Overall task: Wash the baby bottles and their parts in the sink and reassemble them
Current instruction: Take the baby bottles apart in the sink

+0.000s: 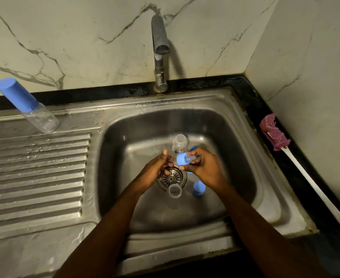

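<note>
HANDS AT WORK IN THE SINK: A person's right hand (204,166) pinches a blue collar (182,159), clear teat still fitted, between the thumb and curled fingers. It is held low over the middle of a steel sink (109,177), with the teat pointing right toward the palm. The left hand (155,171) sits just left of the collar, index finger lifted and the other fingers loosely bent; whether they touch the collar cannot be told. Both forearms reach in over the near rim. Bare steel floor lies to the left of the hands and along the basin's far wall.

The round drain strainer (172,178) lies directly under the hands. Just beyond them a clear bottle (178,143) stands upright on the basin floor, mouth open, its contents not discernible. On the near side of the strainer a clear cap (175,191) stands open side up, with a blue cap (198,188) just to its right.

The tap (160,47) rises at the far rim, its spout over the basin. On the ribbed drainboard (34,167) at left, by its far edge, a capped bottle (27,105) stands well apart from the hands. On the dark table (251,91) along the right rim lies a bottle brush (275,133), pink head far and white handle running near, close beside the wall.
</note>
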